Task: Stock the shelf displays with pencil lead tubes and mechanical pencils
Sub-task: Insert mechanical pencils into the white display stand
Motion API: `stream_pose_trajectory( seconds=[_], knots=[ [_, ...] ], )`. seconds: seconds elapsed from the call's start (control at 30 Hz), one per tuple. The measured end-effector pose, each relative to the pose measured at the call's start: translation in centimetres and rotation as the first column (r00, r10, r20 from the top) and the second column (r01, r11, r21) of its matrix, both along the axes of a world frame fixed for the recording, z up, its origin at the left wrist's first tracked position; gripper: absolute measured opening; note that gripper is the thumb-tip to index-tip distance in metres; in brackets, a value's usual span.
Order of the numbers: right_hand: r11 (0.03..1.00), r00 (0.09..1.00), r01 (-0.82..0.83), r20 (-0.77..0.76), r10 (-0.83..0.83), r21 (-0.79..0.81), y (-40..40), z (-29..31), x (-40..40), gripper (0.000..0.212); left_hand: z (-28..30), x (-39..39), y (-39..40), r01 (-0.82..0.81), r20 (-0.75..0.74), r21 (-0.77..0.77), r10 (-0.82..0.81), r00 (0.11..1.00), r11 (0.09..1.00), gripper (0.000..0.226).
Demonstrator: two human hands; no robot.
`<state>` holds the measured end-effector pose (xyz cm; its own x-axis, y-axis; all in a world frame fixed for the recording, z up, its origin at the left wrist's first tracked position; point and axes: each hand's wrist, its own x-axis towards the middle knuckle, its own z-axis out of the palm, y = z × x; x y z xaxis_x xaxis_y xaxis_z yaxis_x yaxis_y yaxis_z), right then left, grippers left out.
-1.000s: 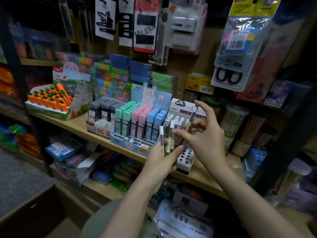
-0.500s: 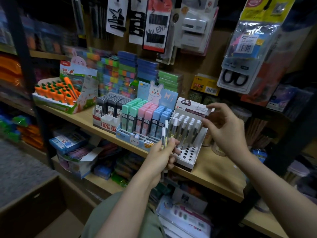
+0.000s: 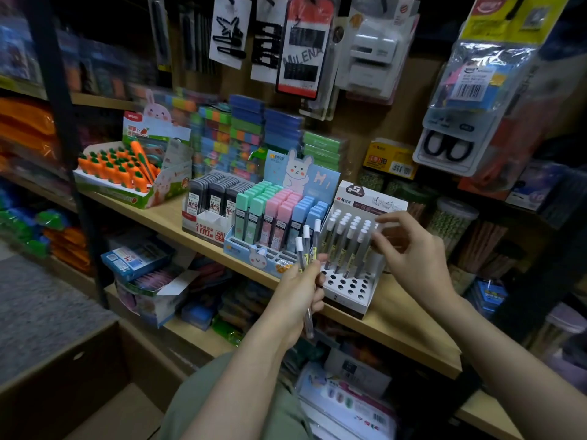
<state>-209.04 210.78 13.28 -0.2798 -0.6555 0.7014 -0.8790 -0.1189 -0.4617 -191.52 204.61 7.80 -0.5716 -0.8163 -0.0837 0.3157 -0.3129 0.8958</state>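
Head view, shelf bay. The left hand (image 3: 298, 293) grips a small bundle of white-capped pencils (image 3: 306, 249): fingers are curled round the barrels at mid-length, caps fan out above the fingertips, and clear barrel ends stick out below the palm. Three caps are countable; the exact number held cannot be told.

The right hand (image 3: 409, 252) hovers at the right edge of the white hole-tray display (image 3: 349, 287), which stands on the wooden shelf (image 3: 397, 325). Its fingers are loosely curled and spread, thumb apart from them, nothing visibly held. The fingertips lie just beside the rightmost caps of the racked pencils (image 3: 346, 239); contact cannot be told.

The tray's front hole rows, below and left of the right fingers, are unfilled. The pastel lead tube display (image 3: 276, 217) sits just left of the held bundle.
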Motion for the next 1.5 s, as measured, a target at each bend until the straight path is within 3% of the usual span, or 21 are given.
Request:
stream_pose_trajectory(
  seconds=[0.27, 0.47, 0.57, 0.7, 0.77, 0.87, 0.93, 1.1, 1.23, 1.33, 1.43, 1.5],
  knots=[
    [0.994, 0.993, 0.106, 0.046, -0.106, 0.005, -0.8, 0.5, -0.2, 0.017, -0.5, 0.4, 0.4, 0.063, 0.165, -0.193, -0.031, 0.986, 0.979, 0.026],
    [0.991, 0.992, 0.128, -0.024, -0.127, 0.045, -1.0, 0.1, 0.4, 0.011, 0.1, 0.6, 0.7, 0.085, 0.153, -0.186, -0.057, 0.987, 0.979, 0.024],
    [0.988, 0.988, 0.154, -0.029, -0.154, 0.007, -0.4, 0.2, 0.2, 0.017, 0.1, 0.6, 0.8, 0.101, 0.112, -0.145, -0.085, 0.990, 0.984, 0.022],
    [0.985, 0.963, 0.069, 0.267, -0.024, -0.160, 1.2, 0.6, 0.3, 0.016, 0.1, 0.5, 0.7, 0.146, 0.035, -0.109, -0.143, 0.989, 0.983, 0.023],
    [0.993, 0.915, -0.056, 0.392, 0.093, -0.105, 1.8, 0.7, 0.6, 0.016, 0.1, 0.5, 0.8, 0.200, 0.005, -0.109, -0.201, 0.980, 0.974, 0.023],
    [0.952, 0.845, -0.301, 0.478, 0.239, 0.055, 2.1, 0.8, 1.9, 0.039, 0.2, 0.4, 1.2, 0.261, 0.037, -0.148, -0.258, 0.965, 0.954, 0.022],
    [0.941, 0.844, -0.332, 0.466, 0.267, 0.061, 2.1, 0.9, 2.8, 0.045, 0.3, 0.2, 1.4, 0.282, 0.060, -0.160, -0.276, 0.959, 0.946, 0.020],
    [0.955, 0.857, -0.292, 0.457, 0.236, 0.053, 1.9, 1.6, 3.7, 0.028, 0.3, 0.2, 1.7, 0.295, 0.046, -0.130, -0.291, 0.955, 0.947, 0.021],
    [0.973, 0.903, -0.230, 0.369, 0.220, -0.019, 2.2, 3.0, 2.2, 0.027, -0.1, 0.3, 1.0, 0.071, 0.075, -0.147, -0.061, 0.995, 0.987, 0.021],
    [0.995, 0.983, -0.098, 0.156, 0.098, -0.007, 2.4, 3.2, 0.7, 0.028, -0.4, 0.7, 0.2, -0.080, 0.121, -0.206, 0.107, 0.987, 0.975, 0.024],
    [0.994, 0.990, -0.098, 0.109, 0.094, 0.037, 2.1, 2.2, 0.3, 0.029, -1.0, 0.9, -0.1, -0.084, 0.195, -0.214, 0.127, 0.973, 0.973, 0.020],
    [0.993, 0.988, -0.109, 0.116, 0.104, 0.035, 1.8, 1.4, 0.3, 0.030, -1.2, 0.7, -0.3, -0.050, 0.217, -0.186, 0.090, 0.972, 0.981, 0.030]
  ],
)
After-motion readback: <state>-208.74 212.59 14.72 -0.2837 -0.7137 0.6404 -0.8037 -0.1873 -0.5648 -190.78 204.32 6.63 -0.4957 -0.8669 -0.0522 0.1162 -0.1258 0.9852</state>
